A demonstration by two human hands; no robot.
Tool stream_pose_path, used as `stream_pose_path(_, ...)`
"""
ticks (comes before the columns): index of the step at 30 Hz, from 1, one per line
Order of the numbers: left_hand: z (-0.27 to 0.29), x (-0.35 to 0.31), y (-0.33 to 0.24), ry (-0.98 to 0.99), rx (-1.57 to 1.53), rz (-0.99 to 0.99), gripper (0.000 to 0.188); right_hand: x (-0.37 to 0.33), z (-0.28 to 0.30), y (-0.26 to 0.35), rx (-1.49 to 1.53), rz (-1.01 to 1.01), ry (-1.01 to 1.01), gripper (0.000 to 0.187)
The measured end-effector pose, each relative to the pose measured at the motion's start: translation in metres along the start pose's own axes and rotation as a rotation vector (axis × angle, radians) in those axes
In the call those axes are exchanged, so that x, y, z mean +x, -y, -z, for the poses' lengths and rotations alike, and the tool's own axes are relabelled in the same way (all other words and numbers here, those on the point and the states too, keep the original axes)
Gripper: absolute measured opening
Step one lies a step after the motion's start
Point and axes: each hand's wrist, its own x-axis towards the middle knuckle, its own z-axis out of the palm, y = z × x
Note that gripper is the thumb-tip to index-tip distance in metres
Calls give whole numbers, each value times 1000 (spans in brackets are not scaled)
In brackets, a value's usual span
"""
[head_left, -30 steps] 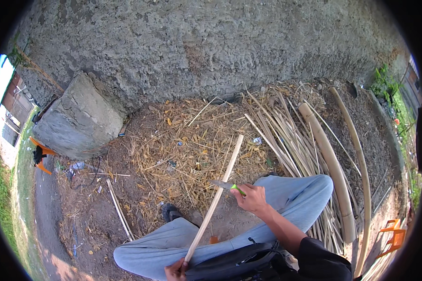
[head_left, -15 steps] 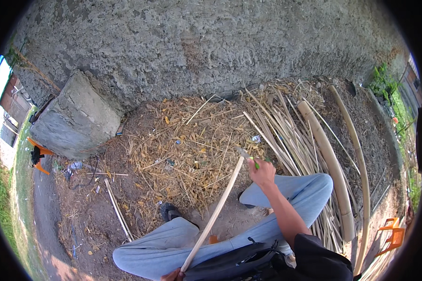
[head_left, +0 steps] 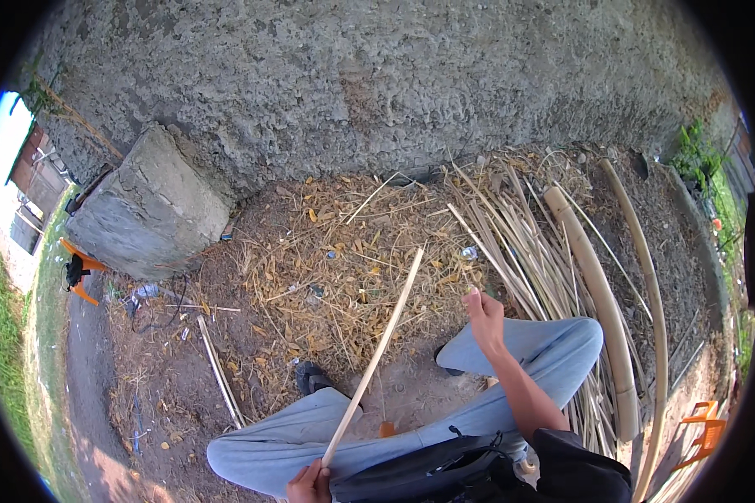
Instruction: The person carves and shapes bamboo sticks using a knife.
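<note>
My left hand point(head_left: 309, 483), low at the front beside my left thigh, is closed round the lower end of a long pale bamboo strip point(head_left: 374, 362). The strip slants up and away to the right, across my lap, and its far end is free above the littered ground. Over my right knee, my right hand point(head_left: 485, 320) is raised with its fingers curled together, apart from the strip. Something small and pale shows at its fingertips. The green-handled knife seen in it half a second ago cannot be made out now.
Many split bamboo strips point(head_left: 512, 243) lie heaped at the right, beside a thick bamboo piece point(head_left: 594, 293) and a longer pole point(head_left: 646, 277). A concrete block point(head_left: 155, 205) stands at the left against the rough wall point(head_left: 445, 75). An orange chair point(head_left: 703, 432) is at the far right.
My right hand has moved back from the strip's far end, and the knife has dropped out of sight. My left hand has risen further into view, still gripping the strip.
</note>
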Motion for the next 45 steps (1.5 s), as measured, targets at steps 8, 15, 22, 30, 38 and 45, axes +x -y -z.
stream_pose_path(8, -54, 65, -1, -94, -317, -70, 26, -89, -38, 32, -176, 333, 401, 29)
stream_pose_path(15, -54, 97, -47, 121, -649, 134, 33, -109, -47, 20, -231, 410, 549, 27)
stream_pose_path(22, -69, 110, -36, 265, -643, 263, 23, -120, -51, 17, -258, 497, 628, 26)
stream_pose_path(30, -67, 115, -45, 297, -890, 273, 17, -123, -50, 14, -322, 558, 641, 25)
stream_pose_path(38, -66, 115, -52, 225, -960, 238, 16, -124, -53, 14, -309, 589, 606, 20)
stream_pose_path(45, -67, 117, -48, 286, -961, 231, 15, -123, -51, 18, -327, 673, 576, 20)
